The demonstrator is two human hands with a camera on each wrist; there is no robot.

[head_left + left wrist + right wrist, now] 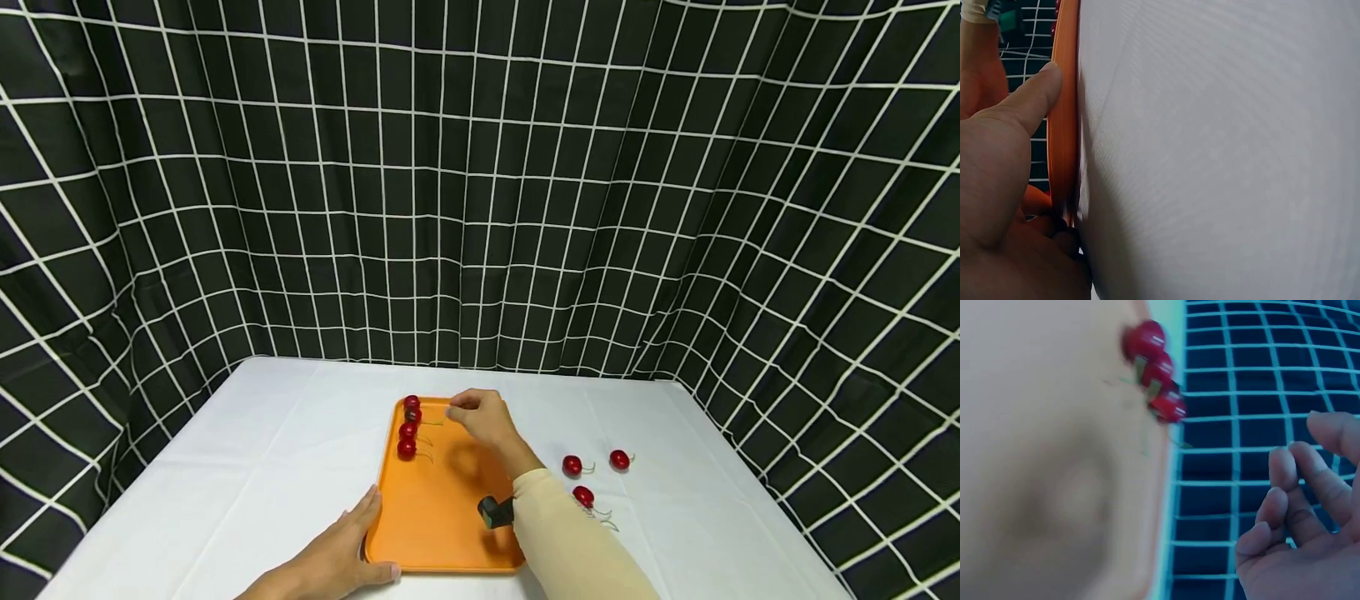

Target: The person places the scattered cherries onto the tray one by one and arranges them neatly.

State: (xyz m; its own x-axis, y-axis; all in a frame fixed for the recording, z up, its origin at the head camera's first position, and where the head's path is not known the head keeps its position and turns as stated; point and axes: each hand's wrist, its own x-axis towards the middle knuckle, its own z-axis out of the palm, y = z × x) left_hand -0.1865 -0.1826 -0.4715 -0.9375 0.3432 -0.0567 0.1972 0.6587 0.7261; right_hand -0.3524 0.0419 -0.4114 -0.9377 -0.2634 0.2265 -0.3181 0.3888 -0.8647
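An orange tray [442,533] lies on the white-covered table. Several red cherries [407,449] with stems stand in a column along the tray's left side, toward its far corner. My left hand [337,546] grips the tray's near left corner, its thumb at the near edge and its fingers along the left side; in the left wrist view the thumb [1038,94] presses the orange rim. Over the far part of the tray hovers my right hand [483,417], right of the cherries. Its fingers are loosely bent, and the right wrist view shows nothing between them and the thumb.
More cherries [572,466] lie on the white cloth [300,433] right of the tray. Stems beside the right sleeve [573,533] suggest another cherry partly hidden there. A black curtain with white grid lines [450,183] encloses the table's back and sides.
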